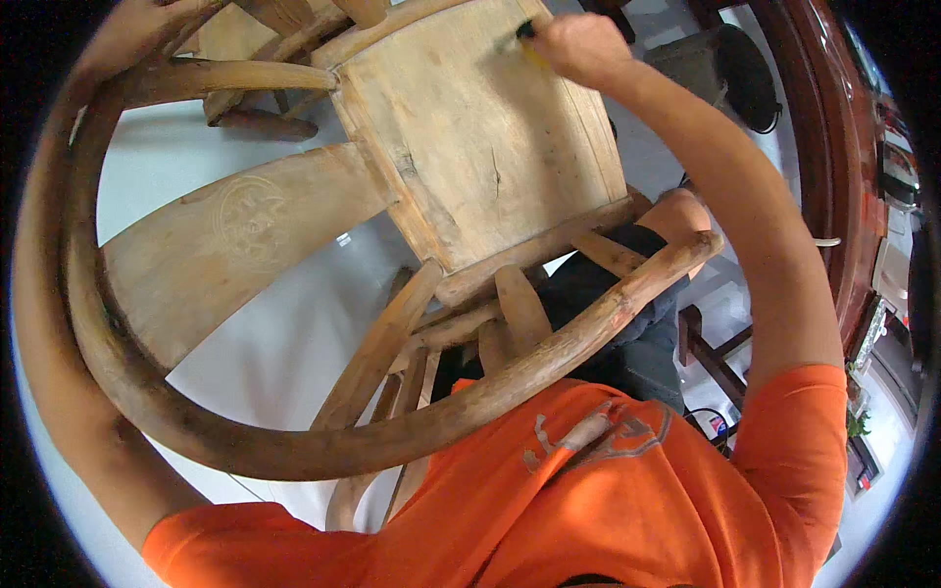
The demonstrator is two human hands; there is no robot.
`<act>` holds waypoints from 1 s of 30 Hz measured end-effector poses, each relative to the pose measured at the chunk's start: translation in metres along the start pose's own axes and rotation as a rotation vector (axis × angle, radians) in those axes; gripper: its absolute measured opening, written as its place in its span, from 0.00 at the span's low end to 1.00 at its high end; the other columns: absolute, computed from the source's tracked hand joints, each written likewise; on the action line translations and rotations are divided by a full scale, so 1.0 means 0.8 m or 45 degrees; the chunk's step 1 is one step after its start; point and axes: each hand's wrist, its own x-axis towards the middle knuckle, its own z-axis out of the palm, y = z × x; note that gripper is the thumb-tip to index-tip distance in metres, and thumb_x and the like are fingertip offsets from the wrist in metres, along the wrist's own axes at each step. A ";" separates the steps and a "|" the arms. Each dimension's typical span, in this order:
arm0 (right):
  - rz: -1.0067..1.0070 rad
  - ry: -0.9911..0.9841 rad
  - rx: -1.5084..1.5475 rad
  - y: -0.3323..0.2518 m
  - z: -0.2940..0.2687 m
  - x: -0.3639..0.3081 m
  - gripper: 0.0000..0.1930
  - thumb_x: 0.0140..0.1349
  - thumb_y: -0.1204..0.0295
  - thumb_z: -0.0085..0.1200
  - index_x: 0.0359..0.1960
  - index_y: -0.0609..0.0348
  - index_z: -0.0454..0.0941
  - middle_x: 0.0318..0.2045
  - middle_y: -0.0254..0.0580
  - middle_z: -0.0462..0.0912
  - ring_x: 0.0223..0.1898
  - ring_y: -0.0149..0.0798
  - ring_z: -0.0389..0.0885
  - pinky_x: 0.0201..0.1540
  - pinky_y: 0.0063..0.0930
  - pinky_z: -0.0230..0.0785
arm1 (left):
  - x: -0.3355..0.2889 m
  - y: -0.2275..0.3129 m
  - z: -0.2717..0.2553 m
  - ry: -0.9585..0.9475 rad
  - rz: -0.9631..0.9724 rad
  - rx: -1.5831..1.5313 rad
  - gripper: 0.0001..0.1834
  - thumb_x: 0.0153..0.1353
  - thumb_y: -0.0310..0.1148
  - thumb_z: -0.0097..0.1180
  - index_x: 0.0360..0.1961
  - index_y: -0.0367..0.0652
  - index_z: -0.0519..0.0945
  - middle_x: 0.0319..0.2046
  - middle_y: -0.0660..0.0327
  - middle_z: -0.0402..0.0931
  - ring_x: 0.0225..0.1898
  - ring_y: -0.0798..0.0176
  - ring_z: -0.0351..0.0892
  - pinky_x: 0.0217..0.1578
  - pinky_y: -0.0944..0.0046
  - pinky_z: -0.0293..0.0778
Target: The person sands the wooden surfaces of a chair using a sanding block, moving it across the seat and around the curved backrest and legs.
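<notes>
A bare wooden armchair stands in front of me, its flat seat facing up. Its curved back-and-arm rail sweeps round toward my body, and the back splat bears a round carved emblem. At the far left my left hand is closed on the rail, with its fingertips partly cut off by the picture's edge. My right hand is closed round a small black and yellow hand tool at the seat's far right. Blur and my fingers hide most of that tool, and its kind cannot be made out.
Behind the armchair is another wooden piece of furniture. A dark bucket-like container sits at the far right, near dark red wooden furniture. The floor is pale and glossy. A dark wooden frame stands beside my leg.
</notes>
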 end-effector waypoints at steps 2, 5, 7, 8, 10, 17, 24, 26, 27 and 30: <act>0.338 0.236 0.739 -0.006 -0.066 -0.005 0.21 0.63 0.52 0.64 0.32 0.62 0.88 0.29 0.49 0.91 0.29 0.55 0.89 0.34 0.52 0.77 | 0.024 -0.048 0.031 0.134 0.188 -0.024 0.40 0.68 0.60 0.60 0.68 0.36 0.74 0.61 0.47 0.78 0.61 0.52 0.78 0.63 0.55 0.72; 0.352 0.396 1.238 -0.007 -0.128 -0.035 0.20 0.65 0.59 0.66 0.28 0.67 0.84 0.16 0.40 0.75 0.22 0.30 0.73 0.27 0.36 0.69 | 0.038 -0.080 0.049 0.198 0.288 -0.057 0.40 0.70 0.59 0.59 0.69 0.35 0.73 0.61 0.46 0.77 0.62 0.52 0.77 0.64 0.56 0.71; 0.384 0.446 1.442 -0.004 -0.152 -0.048 0.20 0.65 0.60 0.67 0.26 0.69 0.82 0.17 0.36 0.74 0.23 0.26 0.70 0.26 0.33 0.66 | 0.041 -0.083 0.049 0.177 0.292 -0.114 0.41 0.70 0.61 0.57 0.69 0.35 0.72 0.62 0.44 0.77 0.62 0.51 0.78 0.64 0.55 0.71; 0.359 0.551 1.318 0.003 -0.168 -0.054 0.20 0.67 0.61 0.66 0.25 0.68 0.81 0.18 0.34 0.76 0.24 0.25 0.71 0.26 0.32 0.66 | 0.042 -0.070 0.046 0.168 0.308 -0.150 0.42 0.70 0.62 0.56 0.70 0.36 0.72 0.63 0.44 0.77 0.63 0.50 0.78 0.64 0.55 0.70; 0.205 0.694 1.763 0.002 -0.176 -0.055 0.19 0.71 0.62 0.63 0.25 0.65 0.81 0.21 0.26 0.78 0.25 0.22 0.71 0.26 0.29 0.66 | 0.035 -0.047 0.039 0.187 0.351 -0.053 0.43 0.70 0.61 0.56 0.69 0.32 0.71 0.60 0.40 0.78 0.60 0.52 0.80 0.60 0.55 0.74; -0.408 0.704 1.359 -0.011 -0.170 -0.101 0.18 0.71 0.57 0.55 0.54 0.54 0.83 0.41 0.50 0.89 0.42 0.56 0.88 0.46 0.48 0.82 | 0.036 -0.036 0.035 0.256 0.409 0.013 0.43 0.69 0.61 0.57 0.64 0.27 0.74 0.52 0.36 0.81 0.54 0.42 0.83 0.56 0.51 0.75; -0.706 -0.346 1.187 -0.049 -0.097 -0.221 0.21 0.71 0.58 0.57 0.58 0.59 0.82 0.43 0.58 0.87 0.48 0.61 0.85 0.54 0.51 0.76 | 0.021 -0.026 0.036 0.286 0.394 0.176 0.34 0.71 0.53 0.57 0.61 0.30 0.74 0.54 0.31 0.79 0.59 0.35 0.79 0.58 0.45 0.73; -0.463 -0.213 1.110 -0.037 -0.114 -0.244 0.20 0.71 0.59 0.57 0.56 0.59 0.82 0.43 0.58 0.87 0.47 0.61 0.85 0.53 0.52 0.76 | 0.024 -0.015 0.038 0.247 0.376 0.263 0.34 0.72 0.51 0.56 0.63 0.29 0.73 0.52 0.30 0.79 0.57 0.31 0.79 0.59 0.45 0.73; -0.228 -0.089 1.019 -0.032 -0.124 -0.254 0.19 0.71 0.59 0.57 0.55 0.59 0.83 0.42 0.58 0.87 0.47 0.61 0.85 0.52 0.52 0.76 | 0.025 -0.008 0.046 0.252 0.386 0.275 0.34 0.72 0.51 0.56 0.63 0.29 0.73 0.52 0.30 0.79 0.57 0.31 0.79 0.59 0.45 0.73; -0.093 0.185 1.015 -0.007 -0.123 -0.287 0.16 0.71 0.62 0.57 0.51 0.61 0.83 0.36 0.56 0.86 0.42 0.61 0.85 0.44 0.54 0.76 | 0.005 0.025 0.055 0.691 0.543 0.635 0.32 0.69 0.41 0.61 0.68 0.35 0.68 0.62 0.38 0.69 0.64 0.35 0.70 0.63 0.45 0.71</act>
